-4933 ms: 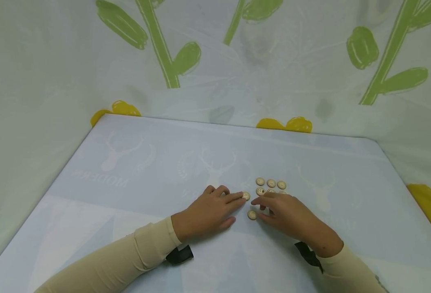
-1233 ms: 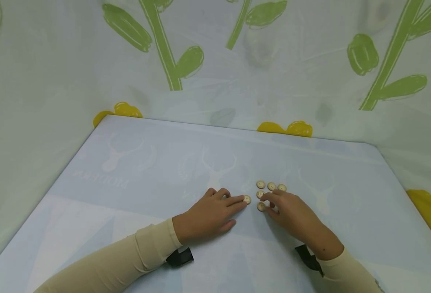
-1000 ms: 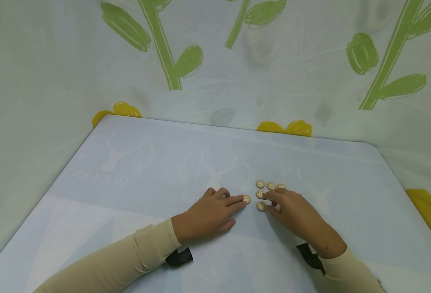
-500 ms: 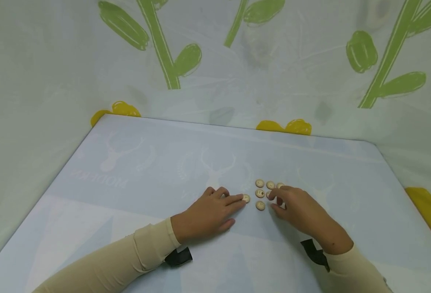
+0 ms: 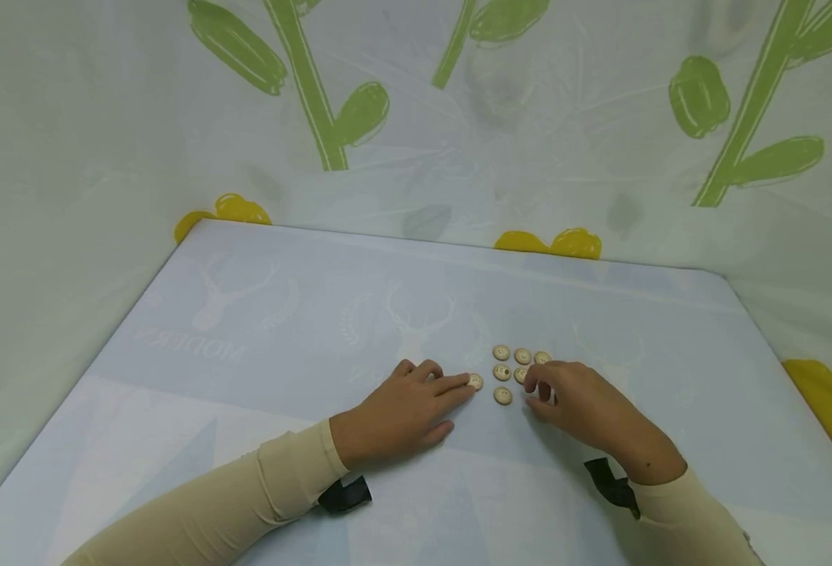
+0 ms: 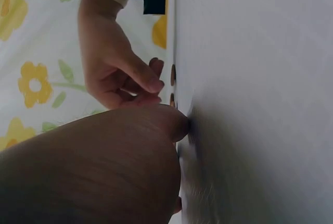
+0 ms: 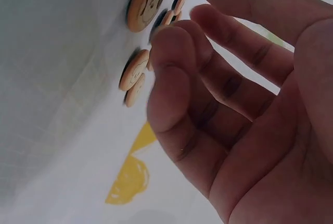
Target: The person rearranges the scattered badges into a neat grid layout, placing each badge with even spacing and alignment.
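Observation:
Several round, pale wooden buttons lie flat on the table. Most form a small grid, with one button at its far left corner and another nearest me in the left column. My left hand rests on the table, a fingertip touching a separate button left of the grid. My right hand is beside the grid's right side, its fingers loosely bent with nothing between them, and hides part of it. In the right wrist view, buttons lie just past the fingertips.
The table wears a pale blue cover printed with deer heads. Behind it hangs a white curtain with green stems and yellow flowers. A dark strap shows at the left wrist, another at the right.
The button that lay nearest me has moved up and right into line with the grid's left column. My right hand has let go of it and drawn right. The left hand stays put.

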Tool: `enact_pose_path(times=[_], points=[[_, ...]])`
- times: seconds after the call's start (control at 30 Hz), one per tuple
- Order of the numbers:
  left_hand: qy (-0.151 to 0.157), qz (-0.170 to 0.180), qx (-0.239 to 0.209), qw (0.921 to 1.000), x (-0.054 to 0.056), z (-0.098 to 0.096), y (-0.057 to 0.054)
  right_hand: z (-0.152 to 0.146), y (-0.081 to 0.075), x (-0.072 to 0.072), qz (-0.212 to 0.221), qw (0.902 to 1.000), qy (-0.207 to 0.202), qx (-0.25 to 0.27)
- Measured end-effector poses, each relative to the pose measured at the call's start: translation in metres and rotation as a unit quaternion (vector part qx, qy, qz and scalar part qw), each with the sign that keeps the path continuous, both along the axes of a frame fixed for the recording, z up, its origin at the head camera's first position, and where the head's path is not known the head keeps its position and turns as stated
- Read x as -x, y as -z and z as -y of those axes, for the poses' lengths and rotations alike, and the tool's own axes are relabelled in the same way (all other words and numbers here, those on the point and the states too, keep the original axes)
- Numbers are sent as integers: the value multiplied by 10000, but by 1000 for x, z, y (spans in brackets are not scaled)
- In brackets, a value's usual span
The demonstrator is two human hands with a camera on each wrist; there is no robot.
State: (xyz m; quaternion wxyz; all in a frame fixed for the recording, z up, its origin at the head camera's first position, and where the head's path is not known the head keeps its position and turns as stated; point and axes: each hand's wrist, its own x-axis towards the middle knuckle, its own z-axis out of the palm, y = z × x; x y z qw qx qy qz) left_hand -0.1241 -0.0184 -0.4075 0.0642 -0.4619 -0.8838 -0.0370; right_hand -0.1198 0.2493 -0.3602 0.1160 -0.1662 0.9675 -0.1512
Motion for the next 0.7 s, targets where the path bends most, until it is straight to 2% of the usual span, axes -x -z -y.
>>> enact_pose_path(times=[0.23, 0.7], points=[[-15, 72, 29, 10000, 0, 0, 0, -2, 1, 1, 307, 9994, 10, 140], [-11, 177, 21, 9998, 0, 0, -2, -3, 3, 1, 189, 9998, -49, 76]])
